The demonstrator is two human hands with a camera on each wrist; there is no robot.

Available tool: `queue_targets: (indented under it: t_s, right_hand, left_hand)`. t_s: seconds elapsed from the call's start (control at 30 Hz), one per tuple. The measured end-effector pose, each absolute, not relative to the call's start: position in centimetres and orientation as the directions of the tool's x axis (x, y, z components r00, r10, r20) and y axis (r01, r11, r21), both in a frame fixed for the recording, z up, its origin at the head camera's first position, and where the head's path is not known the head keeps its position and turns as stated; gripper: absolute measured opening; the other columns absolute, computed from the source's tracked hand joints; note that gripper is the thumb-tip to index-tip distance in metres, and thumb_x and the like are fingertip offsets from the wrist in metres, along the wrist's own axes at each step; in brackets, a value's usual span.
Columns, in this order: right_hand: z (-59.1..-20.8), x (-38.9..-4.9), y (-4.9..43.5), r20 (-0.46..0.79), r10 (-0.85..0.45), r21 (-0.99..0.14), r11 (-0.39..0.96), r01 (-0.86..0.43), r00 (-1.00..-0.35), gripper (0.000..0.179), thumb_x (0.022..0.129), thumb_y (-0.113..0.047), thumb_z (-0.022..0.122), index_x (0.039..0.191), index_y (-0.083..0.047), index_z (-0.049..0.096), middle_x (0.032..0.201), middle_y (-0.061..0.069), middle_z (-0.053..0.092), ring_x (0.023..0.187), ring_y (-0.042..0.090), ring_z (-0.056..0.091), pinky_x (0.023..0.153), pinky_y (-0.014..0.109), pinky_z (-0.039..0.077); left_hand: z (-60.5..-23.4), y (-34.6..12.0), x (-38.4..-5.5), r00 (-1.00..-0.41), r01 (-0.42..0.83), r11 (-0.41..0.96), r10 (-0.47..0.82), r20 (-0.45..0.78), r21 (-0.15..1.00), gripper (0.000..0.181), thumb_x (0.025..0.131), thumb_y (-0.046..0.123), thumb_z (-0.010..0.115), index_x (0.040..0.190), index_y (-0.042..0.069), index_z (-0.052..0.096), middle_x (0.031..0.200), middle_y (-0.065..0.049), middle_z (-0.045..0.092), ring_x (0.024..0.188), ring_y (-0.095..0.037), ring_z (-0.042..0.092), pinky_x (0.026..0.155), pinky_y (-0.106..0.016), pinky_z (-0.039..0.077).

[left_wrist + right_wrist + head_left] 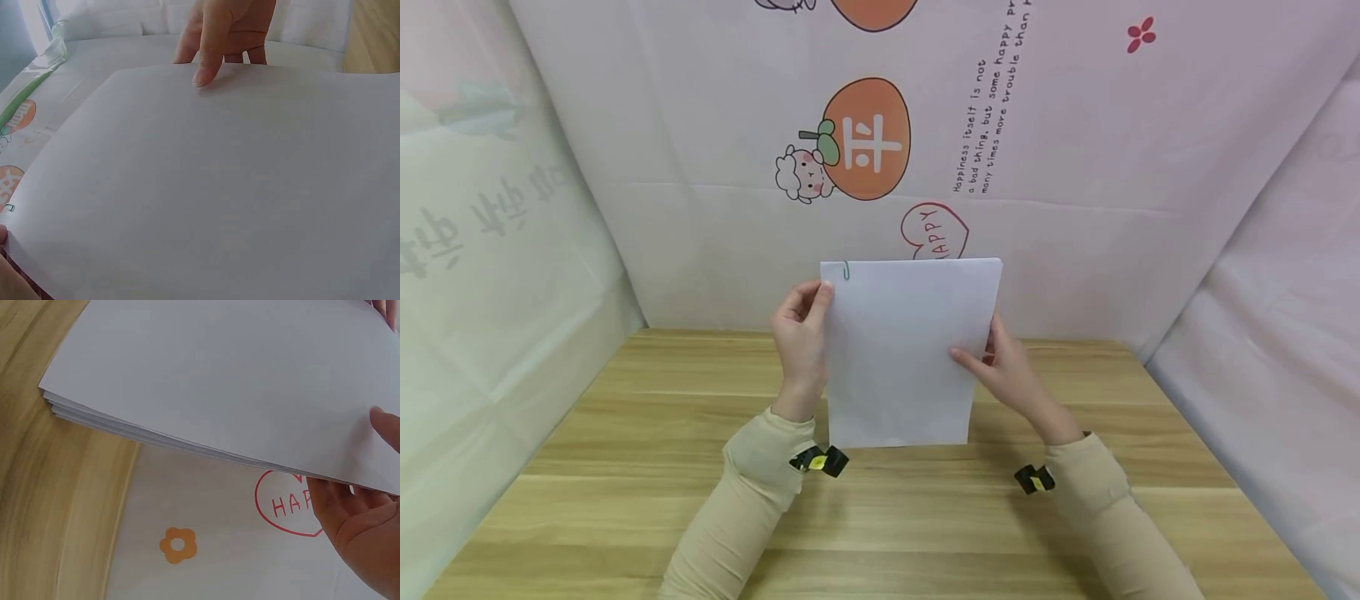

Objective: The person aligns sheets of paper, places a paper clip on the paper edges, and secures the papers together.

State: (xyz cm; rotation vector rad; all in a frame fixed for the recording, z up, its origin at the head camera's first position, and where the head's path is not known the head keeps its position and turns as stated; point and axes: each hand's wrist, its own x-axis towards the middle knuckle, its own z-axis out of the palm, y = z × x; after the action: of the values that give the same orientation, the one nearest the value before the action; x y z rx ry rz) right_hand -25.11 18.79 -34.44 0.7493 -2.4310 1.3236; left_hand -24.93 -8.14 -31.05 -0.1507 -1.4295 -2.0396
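A stack of white paper (902, 358) is held up, tilted toward the head camera, its lower edge near the table. Near its top left corner sits a green paper clip (846, 271). My left hand (801, 342) pinches the left edge just below the clip, thumb on the front sheet. On the opposite edge my right hand (1007, 371) grips the stack, with the thumb across the front and the fingers behind. Several slightly offset sheet edges of the stack (156, 439) show in the right wrist view.
A wooden table (700, 500) lies beneath both arms. Behind it hangs a printed white cloth (715, 225), with more cloth at the left (497, 292) and right (1270, 317). Small black wrist devices (1033, 479) are worn at both sleeves.
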Motion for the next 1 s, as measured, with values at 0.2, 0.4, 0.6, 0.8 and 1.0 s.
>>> queue_targets:
  t_s: [0.2, 0.4, 0.6, 0.8, 1.0]
  right_hand:
    - [-33.0, -23.5, 17.8, 0.462, -0.335, -0.67, 0.474, -0.571, -0.821, 0.083, 0.084, -0.003, 0.07, 0.146, -0.002, 0.014, 0.127, 0.027, 0.049, 0.11, 0.044, 0.057, 0.078, 0.049, 0.054]
    - [-31.8, -22.7, 17.2, 0.467, -0.342, -0.66, 0.48, -0.578, -0.816, 0.082, 0.084, 0.003, 0.067, 0.145, 0.004, 0.012, 0.127, 0.03, 0.045, 0.111, 0.047, 0.055, 0.079, 0.051, 0.053]
    - [-31.8, -23.0, 17.3, 0.479, -0.349, -0.656, 0.468, -0.592, -0.806, 0.081, 0.085, 0.004, 0.066, 0.145, 0.004, 0.012, 0.127, 0.029, 0.045, 0.11, 0.045, 0.056, 0.08, 0.047, 0.054]
    - [-31.8, -23.0, 17.3, 0.489, -0.351, -0.651, 0.462, -0.602, -0.798, 0.08, 0.085, 0.004, 0.065, 0.145, 0.004, 0.013, 0.128, 0.029, 0.047, 0.111, 0.043, 0.056, 0.082, 0.043, 0.053]
    - [-32.3, -23.4, 17.4, 0.516, -0.347, -0.641, 0.451, -0.621, -0.784, 0.081, 0.084, 0.005, 0.066, 0.145, 0.006, 0.013, 0.128, 0.03, 0.047, 0.111, 0.045, 0.056, 0.084, 0.046, 0.052]
  left_hand:
    - [-31.2, -8.1, -24.8, -0.805, 0.538, -0.18, -0.4, 0.439, 0.824, 0.025, 0.09, 0.018, 0.065, 0.097, -0.006, 0.065, 0.08, 0.003, 0.06, 0.074, -0.011, 0.052, 0.066, -0.019, 0.045]
    - [-31.3, -8.2, -24.7, -0.825, 0.522, -0.167, -0.349, 0.444, 0.837, 0.027, 0.094, 0.02, 0.06, 0.103, -0.005, 0.063, 0.089, -0.001, 0.061, 0.079, -0.011, 0.054, 0.071, -0.019, 0.046]
    - [-31.6, -8.5, -24.6, -0.841, 0.518, -0.12, -0.251, 0.479, 0.847, 0.03, 0.097, 0.021, 0.053, 0.114, -0.003, 0.061, 0.104, -0.011, 0.062, 0.088, -0.014, 0.055, 0.077, -0.021, 0.047]
    - [-31.8, -8.8, -24.8, -0.853, 0.507, -0.073, -0.183, 0.488, 0.859, 0.031, 0.1, 0.013, 0.046, 0.123, -0.004, 0.056, 0.113, -0.018, 0.059, 0.095, -0.016, 0.054, 0.083, -0.024, 0.046]
    - [-32.3, -9.0, -25.0, -0.848, 0.512, -0.025, -0.173, 0.501, 0.859, 0.032, 0.1, 0.019, 0.047, 0.122, -0.002, 0.058, 0.112, -0.018, 0.061, 0.093, -0.017, 0.055, 0.081, -0.025, 0.046]
